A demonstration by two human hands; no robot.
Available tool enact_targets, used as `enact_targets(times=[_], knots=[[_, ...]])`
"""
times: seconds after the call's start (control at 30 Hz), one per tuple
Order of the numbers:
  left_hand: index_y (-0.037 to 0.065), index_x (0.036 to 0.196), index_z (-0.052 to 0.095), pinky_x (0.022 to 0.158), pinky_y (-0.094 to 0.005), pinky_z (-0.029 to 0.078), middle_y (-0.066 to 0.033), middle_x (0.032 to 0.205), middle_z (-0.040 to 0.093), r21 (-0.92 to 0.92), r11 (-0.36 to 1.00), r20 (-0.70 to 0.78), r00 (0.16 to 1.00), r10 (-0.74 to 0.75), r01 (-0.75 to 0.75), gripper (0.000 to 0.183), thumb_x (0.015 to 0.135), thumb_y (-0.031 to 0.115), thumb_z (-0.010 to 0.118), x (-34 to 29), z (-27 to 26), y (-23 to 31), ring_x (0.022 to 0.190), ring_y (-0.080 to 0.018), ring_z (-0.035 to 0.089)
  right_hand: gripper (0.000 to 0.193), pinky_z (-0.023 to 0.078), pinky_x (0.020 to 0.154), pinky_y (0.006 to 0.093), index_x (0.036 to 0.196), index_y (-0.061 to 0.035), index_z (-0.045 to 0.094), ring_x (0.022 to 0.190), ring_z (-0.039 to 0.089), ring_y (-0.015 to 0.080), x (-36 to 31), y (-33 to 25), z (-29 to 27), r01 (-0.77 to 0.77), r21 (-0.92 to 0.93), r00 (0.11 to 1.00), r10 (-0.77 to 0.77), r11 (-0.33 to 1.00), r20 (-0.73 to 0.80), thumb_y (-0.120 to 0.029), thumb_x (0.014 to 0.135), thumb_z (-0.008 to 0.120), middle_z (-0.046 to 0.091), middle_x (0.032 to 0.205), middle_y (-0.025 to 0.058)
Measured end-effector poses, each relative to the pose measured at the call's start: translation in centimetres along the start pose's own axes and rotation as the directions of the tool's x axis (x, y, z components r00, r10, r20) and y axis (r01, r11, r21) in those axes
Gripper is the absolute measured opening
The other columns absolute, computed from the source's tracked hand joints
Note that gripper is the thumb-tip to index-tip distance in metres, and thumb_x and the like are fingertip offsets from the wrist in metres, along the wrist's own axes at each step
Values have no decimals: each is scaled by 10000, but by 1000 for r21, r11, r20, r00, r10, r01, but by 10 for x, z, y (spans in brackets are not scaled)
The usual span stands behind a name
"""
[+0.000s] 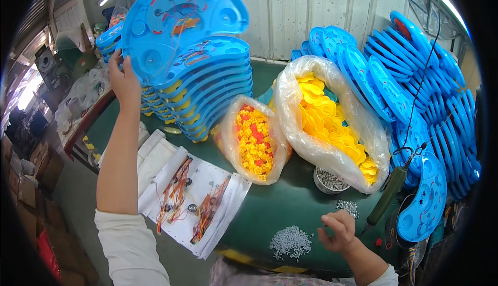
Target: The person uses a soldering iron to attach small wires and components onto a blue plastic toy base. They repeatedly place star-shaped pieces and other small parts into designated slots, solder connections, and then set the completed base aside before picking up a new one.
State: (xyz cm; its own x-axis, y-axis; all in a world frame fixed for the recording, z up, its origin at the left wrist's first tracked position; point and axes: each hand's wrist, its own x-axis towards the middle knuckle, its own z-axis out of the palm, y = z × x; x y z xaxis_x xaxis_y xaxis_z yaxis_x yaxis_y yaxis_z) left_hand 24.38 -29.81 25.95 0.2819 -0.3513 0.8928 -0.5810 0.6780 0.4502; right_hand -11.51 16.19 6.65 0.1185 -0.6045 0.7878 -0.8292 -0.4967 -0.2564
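My left hand [124,78] is raised at the far left of the bench. It grips the edge of a blue curved plastic shell [207,18] with wires and round fittings inside. The shell is tilted above a tall stack of similar blue shells [218,83] with yellow parts along their sides. My right hand [340,232] hovers low over the bench, fingers loosely curled and apart, with nothing visible in them. Close to it lie a pile of small clear pieces [291,243] and a little heap of metal screws [347,208]. A green electric screwdriver [386,195] hangs just beyond it.
Plastic bags hold yellow discs [327,117] and small yellow and red parts [254,143]. A tub of screws [331,180] stands beside them. Wired components [179,190] lie on white sheets. Many blue shells [441,89] are stacked at right; one [424,198] leans near the screwdriver.
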Motion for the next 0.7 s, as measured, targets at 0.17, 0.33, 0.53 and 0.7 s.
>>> enact_targets(times=[0.17, 0.33, 0.53, 0.7], knots=[[27, 1348, 648, 988, -400, 513, -195, 1279, 697, 81, 968, 234, 940, -248, 235, 410, 1042, 297, 614, 0, 61, -76, 1192, -291, 663, 466, 499, 538, 347, 1229, -63, 672, 626, 621, 227, 6, -1, 7, -65, -21, 991, 67, 998, 113, -40, 776, 779, 710, 938, 82], [0, 1289, 680, 953, -364, 516, -107, 1192, 713, -251, 750, 558, 724, -405, 612, 497, 1006, 409, 685, 17, 63, -149, 1056, -213, 664, 448, 506, 547, 353, 1208, -59, 700, 621, 619, 242, 4, 14, 12, -83, -73, 985, 93, 994, 143, -25, 769, 779, 700, 949, 88], [20, 1415, 564, 1142, -448, 405, -162, 1404, 561, 83, 988, 242, 959, -146, 130, 607, 1012, 463, 664, -11, 23, -109, 1340, -315, 525, 328, 541, 635, 401, 1111, -53, 712, 736, 670, 292, 25, 46, 9, -112, -183, 990, 125, 977, 63, -10, 793, 775, 702, 948, 123], [102, 1433, 557, 1206, -476, 309, -142, 1475, 506, 36, 852, 288, 822, 491, -522, 450, 1015, 241, 650, -120, 12, 57, 1432, -330, 430, 194, 548, 752, 465, 1058, -51, 687, 856, 675, 359, 35, 139, -7, -473, -371, 880, 411, 799, -237, -67, 866, 715, 677, 940, 162]])
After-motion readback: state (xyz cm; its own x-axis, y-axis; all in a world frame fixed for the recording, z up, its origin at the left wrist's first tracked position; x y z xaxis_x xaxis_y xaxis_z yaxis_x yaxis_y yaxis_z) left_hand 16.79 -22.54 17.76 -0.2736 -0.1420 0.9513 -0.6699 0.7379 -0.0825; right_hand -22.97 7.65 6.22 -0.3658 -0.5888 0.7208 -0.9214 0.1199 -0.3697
